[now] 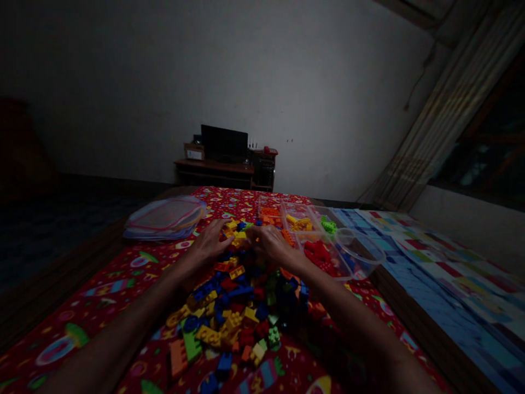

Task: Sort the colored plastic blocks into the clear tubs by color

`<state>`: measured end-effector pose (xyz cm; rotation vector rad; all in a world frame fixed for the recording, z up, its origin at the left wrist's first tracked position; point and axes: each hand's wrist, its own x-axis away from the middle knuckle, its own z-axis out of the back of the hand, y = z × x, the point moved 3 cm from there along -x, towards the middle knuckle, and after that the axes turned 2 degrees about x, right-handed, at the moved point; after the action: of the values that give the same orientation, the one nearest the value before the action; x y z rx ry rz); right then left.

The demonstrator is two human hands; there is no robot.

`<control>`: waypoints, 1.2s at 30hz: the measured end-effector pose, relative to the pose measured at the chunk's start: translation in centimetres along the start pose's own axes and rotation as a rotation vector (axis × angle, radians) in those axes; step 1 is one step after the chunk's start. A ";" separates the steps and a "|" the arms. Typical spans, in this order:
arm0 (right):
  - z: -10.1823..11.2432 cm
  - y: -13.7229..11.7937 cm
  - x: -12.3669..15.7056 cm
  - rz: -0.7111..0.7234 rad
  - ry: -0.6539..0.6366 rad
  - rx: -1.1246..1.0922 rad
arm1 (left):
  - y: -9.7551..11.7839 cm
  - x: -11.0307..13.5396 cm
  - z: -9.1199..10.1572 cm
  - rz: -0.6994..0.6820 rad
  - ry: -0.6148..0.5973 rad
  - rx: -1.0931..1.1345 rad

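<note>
A heap of plastic building bricks (235, 295) in blue, yellow, red, green and orange lies on a red patterned cloth (102, 290). My left hand (211, 239) rests at the heap's far left side, thumb and fingers apart, close to yellow bricks (239, 236). Across from it, my right hand (268, 241) reaches in with its fingers curled down; their tips are dim, and what they hold, if anything, is hidden. To the right stands a clear divided tray (348, 278), with orange, yellow, green and red bricks sorted in separate compartments.
Clear plastic lids or bags (164, 219) lie stacked at the left. A round clear container (371, 241) sits at the tray's right corner. Beyond the bed stand a desk (213, 167) and a dark monitor (224, 143). A curtain (435, 120) hangs at right.
</note>
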<state>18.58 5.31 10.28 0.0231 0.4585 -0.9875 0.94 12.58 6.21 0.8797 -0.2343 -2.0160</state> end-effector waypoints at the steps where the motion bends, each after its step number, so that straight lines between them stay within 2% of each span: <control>1: 0.7 0.6 -0.1 -0.044 0.032 -0.046 | 0.1 -0.1 0.1 0.010 0.007 0.018; 3: 1.7 2.1 -0.2 -0.170 0.075 -0.151 | 0.2 -0.4 0.1 0.040 0.010 0.090; 6: 2.2 4.5 0.1 -0.330 0.049 -0.412 | 0.3 -0.7 0.2 0.095 0.010 0.246; 9: 2.1 6.1 0.7 -0.365 0.000 -0.717 | 0.1 -0.8 0.2 0.129 0.000 0.375; 12: 1.7 6.7 1.3 -0.382 -0.011 -0.850 | 0.0 -0.9 -0.1 0.124 -0.032 0.445; 16: 1.1 6.6 1.6 -0.414 0.005 -0.923 | 0.4 -0.8 -0.1 0.102 -0.058 0.473; 21: 1.1 6.5 1.7 -0.416 0.010 -0.994 | 2.1 -0.5 0.5 0.137 -0.086 0.498; 27: 1.8 7.4 1.7 -0.443 0.086 -0.877 | 2.6 -0.3 0.3 0.175 -0.114 0.562; 32: 2.1 6.4 1.7 -0.299 0.068 -0.815 | 3.1 0.0 -0.3 0.211 -0.036 0.722; 34: 2.1 5.4 1.5 -0.232 0.066 -0.825 | 3.7 0.3 -0.5 0.263 -0.055 0.839; 36: 2.0 4.3 1.2 -0.155 0.079 -0.870 | 4.4 0.5 -0.7 0.311 -0.122 0.949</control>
<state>23.29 6.31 10.83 -0.7663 0.9411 -0.8711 4.20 9.76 7.52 1.1762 -1.3812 -1.6204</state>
